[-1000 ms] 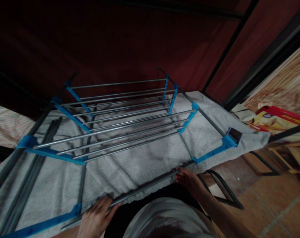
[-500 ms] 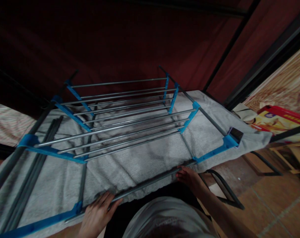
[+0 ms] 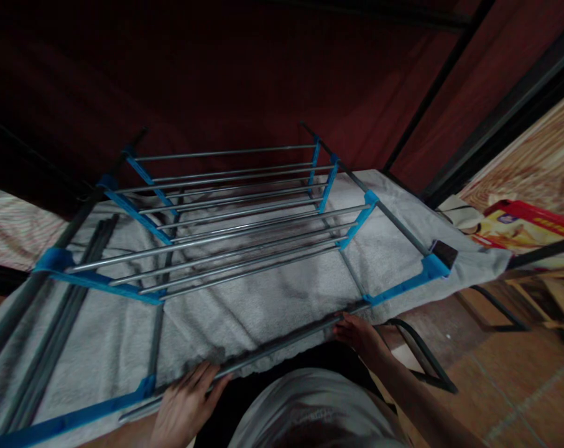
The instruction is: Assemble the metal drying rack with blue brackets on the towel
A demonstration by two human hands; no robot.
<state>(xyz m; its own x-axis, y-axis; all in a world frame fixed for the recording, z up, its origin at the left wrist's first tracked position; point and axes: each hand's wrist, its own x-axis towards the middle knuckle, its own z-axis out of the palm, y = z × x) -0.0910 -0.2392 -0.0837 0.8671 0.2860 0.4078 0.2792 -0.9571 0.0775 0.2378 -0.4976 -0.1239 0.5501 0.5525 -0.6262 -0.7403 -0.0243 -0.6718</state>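
Observation:
A shoe rack with thin metal rods (image 3: pixel 244 233) and blue plastic brackets (image 3: pixel 356 221) lies on a grey blanket (image 3: pixel 282 295). Along its near edge, a grey metal tube (image 3: pixel 282 343) runs between my two hands. My left hand (image 3: pixel 191 398) is wrapped over the tube, close to the near-left blue bracket (image 3: pixel 90 414); the tube's loose end shows beyond the wrist. Farther right, my right hand (image 3: pixel 359 336) pinches the same tube beside the near-right blue bracket (image 3: pixel 403 286). Whether the tube's right end sits inside that bracket I cannot tell.
Several loose grey tubes (image 3: pixel 67 317) lie on the blanket at left. A small dark object (image 3: pixel 444 254) rests by the right bracket. Farther right are a red and yellow box (image 3: pixel 527 223) and a black metal frame (image 3: pixel 426 354) above the tiled floor. A dark red curtain (image 3: pixel 226 74) hangs behind.
Both hands keep their hold on the tube. My left hand and the tube's left end have shifted very slightly; the rack stays in place.

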